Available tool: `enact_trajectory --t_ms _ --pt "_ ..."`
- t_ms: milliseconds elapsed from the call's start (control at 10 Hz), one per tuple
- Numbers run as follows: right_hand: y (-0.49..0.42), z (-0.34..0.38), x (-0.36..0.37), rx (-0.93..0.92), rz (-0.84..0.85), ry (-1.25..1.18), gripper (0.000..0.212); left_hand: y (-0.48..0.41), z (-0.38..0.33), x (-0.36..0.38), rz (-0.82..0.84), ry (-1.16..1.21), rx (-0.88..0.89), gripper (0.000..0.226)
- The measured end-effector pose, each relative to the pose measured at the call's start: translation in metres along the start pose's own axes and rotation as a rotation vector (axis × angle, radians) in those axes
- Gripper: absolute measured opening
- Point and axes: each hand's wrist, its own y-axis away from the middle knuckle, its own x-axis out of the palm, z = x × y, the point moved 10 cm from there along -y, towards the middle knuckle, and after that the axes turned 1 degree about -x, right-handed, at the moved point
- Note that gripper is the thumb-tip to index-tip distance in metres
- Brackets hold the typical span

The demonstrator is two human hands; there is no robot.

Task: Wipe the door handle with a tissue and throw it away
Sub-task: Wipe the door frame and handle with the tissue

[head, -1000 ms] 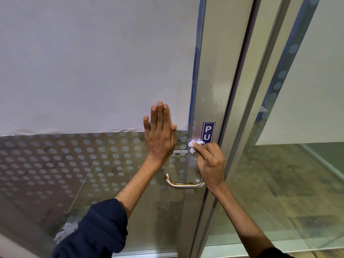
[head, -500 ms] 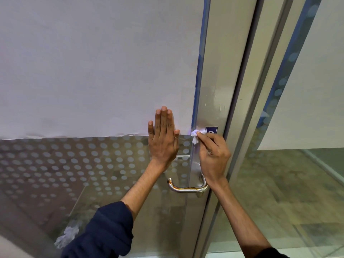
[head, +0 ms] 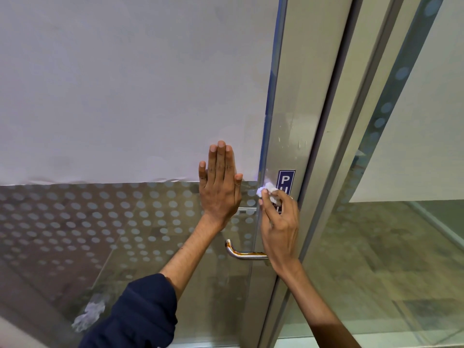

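A curved steel door handle [head: 242, 252] with rusty stains sticks out from the glass door, its upper part hidden behind my right hand. My right hand [head: 280, 227] pinches a small crumpled white tissue [head: 267, 190] at its fingertips, pressed against the metal door stile beside the blue sign. My left hand [head: 219, 188] lies flat on the glass with fingers straight and together, holding nothing, left of the handle.
The glass door [head: 125, 222] has a white frosted upper panel and a dotted band. A blue push sign [head: 285, 180] sits on the metal stile [head: 296, 109]. A second glass panel [head: 401, 247] stands to the right.
My right hand with the tissue slid up the handle and has come back down a little, uncovering the sign's top. The left hand stays flat on the glass.
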Motion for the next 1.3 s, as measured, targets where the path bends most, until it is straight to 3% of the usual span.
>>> enact_trajectory --t_ms 100,200,500,700,900,1100,1300 --pt "-0.003 0.001 -0.003 -0.010 -0.005 -0.033 0.040 0.000 0.000 0.000 0.000 -0.001 -0.001 0.058" --pt "-0.011 0.006 -0.008 -0.046 -0.048 -0.020 0.025 0.000 0.000 -0.001 -0.004 -0.002 0.001 0.058" --pt "-0.031 0.008 -0.024 -0.197 -0.126 -0.120 0.021 0.001 0.001 0.000 -0.007 -0.011 0.000 0.059" --pt "-0.025 0.001 -0.019 -0.164 -0.136 -0.090 0.020 0.000 0.000 0.001 -0.011 0.001 0.004 0.058" --pt "0.012 -0.009 -0.006 -0.072 -0.004 -0.069 0.037 0.000 0.000 0.001 -0.006 -0.005 0.000 0.058" --pt "-0.013 0.002 -0.013 -0.072 0.028 -0.106 0.026 0.000 0.000 0.001 -0.001 -0.004 -0.003 0.058" --pt "-0.060 0.007 -0.029 -0.018 -0.080 -0.140 0.016 -0.001 0.001 0.001 0.010 0.005 -0.009 0.059"
